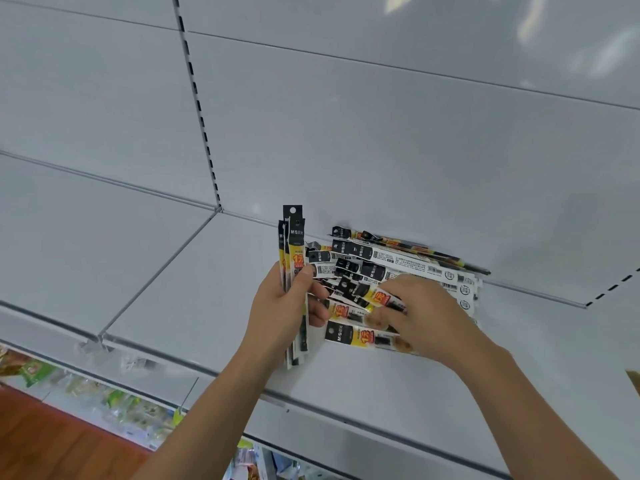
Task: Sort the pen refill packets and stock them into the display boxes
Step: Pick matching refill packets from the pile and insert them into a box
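The pile (391,278) of pen refill packets lies on the white shelf (194,299), pushed close to the back panel (381,133), and everything here is placed from that pile. Most packets in it run with their long axis left to right, black header ends toward the left, fanned and overlapping so that single edges are hard to pick out. The right hand (426,317) is on the pile's near half, fingers curled down onto a yellow-and-black packet (377,299); it looks like a pinch on that packet, though the fingertips are partly buried among the wrappers and the exact grip cannot be told for sure. That packet's free header end points left, toward the other hand. The left hand (284,313) sits at the pile's left edge, thumb and fingers clamped round a bundle (294,271) of packets held upright, long axis crosswise to the pile's, hang-holes at the top. The right hand is the nearer one to the loose stock, so the next pick is likely its job, with the packet swung upright to join the bundle. No display boxes are visible anywhere, the pile's right part is hidden under the right hand, and goods on the lower tier are too blurred to name.
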A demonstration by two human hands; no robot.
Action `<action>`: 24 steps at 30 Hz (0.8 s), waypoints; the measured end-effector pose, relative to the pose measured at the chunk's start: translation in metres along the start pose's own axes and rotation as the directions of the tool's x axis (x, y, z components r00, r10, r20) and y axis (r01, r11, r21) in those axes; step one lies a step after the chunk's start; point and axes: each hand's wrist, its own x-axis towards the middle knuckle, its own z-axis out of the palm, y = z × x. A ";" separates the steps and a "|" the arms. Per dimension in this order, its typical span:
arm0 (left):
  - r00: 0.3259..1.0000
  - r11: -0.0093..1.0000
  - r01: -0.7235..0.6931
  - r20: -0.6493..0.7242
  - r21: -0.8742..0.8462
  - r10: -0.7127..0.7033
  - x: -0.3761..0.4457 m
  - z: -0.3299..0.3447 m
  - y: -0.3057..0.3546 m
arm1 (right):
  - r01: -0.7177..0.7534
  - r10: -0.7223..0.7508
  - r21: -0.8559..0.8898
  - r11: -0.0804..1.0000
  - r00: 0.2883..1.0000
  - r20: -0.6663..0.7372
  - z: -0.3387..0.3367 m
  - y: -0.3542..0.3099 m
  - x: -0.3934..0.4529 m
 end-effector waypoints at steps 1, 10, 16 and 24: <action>1.000 1.000 -0.001 0.001 0.001 0.001 0.000 0.000 0.000 | 0.000 -0.001 0.019 1.000 1.000 0.026 -0.005 0.000 -0.001; 1.000 1.000 -0.005 0.022 0.011 0.005 -0.003 0.004 -0.002 | 0.070 -0.010 -0.216 0.974 0.963 0.268 0.008 0.000 -0.003; 1.000 1.000 -0.011 0.023 0.006 0.011 -0.004 0.004 -0.002 | 0.050 -0.023 -0.148 0.988 0.984 0.176 0.007 -0.001 -0.010; 0.988 0.995 -0.100 0.117 0.021 0.097 -0.009 0.016 0.002 | -0.003 0.157 0.509 0.861 0.953 -0.259 -0.020 -0.017 -0.027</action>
